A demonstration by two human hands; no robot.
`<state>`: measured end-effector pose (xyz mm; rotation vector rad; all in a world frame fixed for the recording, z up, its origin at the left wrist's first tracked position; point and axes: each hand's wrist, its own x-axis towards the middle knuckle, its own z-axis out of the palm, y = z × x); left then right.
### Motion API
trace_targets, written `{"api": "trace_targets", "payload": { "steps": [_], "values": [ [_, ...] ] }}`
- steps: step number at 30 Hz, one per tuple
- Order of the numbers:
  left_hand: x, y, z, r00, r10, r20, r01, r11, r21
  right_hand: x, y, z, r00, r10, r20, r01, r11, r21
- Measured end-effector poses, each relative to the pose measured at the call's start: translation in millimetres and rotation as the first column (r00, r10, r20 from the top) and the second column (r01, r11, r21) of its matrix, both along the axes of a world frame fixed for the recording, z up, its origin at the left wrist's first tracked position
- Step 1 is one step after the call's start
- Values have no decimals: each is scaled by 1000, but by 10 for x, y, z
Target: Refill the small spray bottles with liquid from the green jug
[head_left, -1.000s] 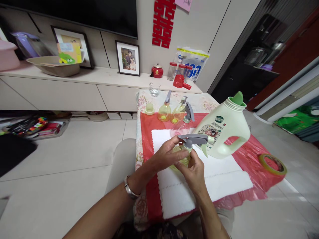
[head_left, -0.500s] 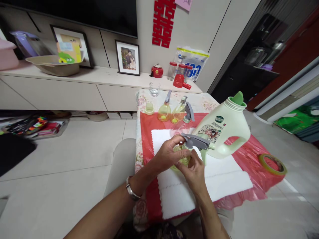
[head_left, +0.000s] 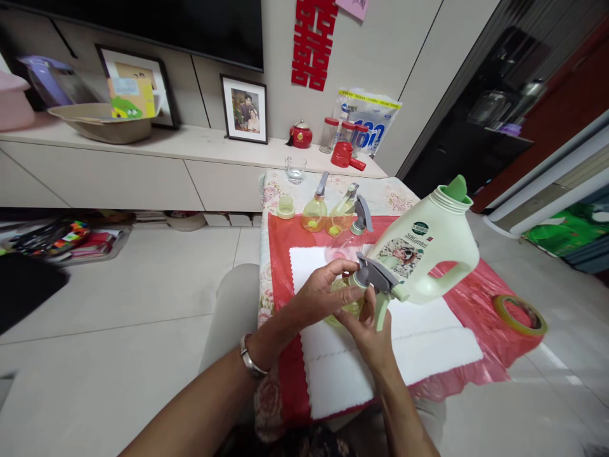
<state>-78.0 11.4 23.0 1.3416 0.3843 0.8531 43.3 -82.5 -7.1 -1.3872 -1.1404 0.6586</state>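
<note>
My left hand is wrapped round a small yellow spray bottle held over a white cloth. My right hand pinches the collar under the bottle's grey trigger head, whose pale green lever hangs down. A big pale green detergent jug with a green spout stands just right of the bottle on the cloth's far edge.
The cloth lies on a red plastic sheet over a small floral table. Farther back stand two more yellow spray bottles, a loose grey trigger head, a small cap and a glass. A tape roll lies at the right. A low cabinet runs behind.
The grey trigger head has turned clockwise on the bottle: its nozzle swung from pointing right towards pointing down-right, and the green lever now hangs nearer my right hand. Both hands kept their place.
</note>
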Motion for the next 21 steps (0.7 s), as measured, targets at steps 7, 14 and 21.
{"api": "trace_targets", "payload": {
  "steps": [7,14,21],
  "values": [
    [18,-46,66,1000,21,11,-20,996,-84,27,-18,57,998,64,3,-64,998,-21],
    [6,-120,107,996,47,81,-41,996,-77,380,-118,183,983,170,-72,-174,983,-53],
    [45,-206,102,986,144,87,-141,989,-41,251,-13,271,999,32,3,-32,997,74]
  ]
}}
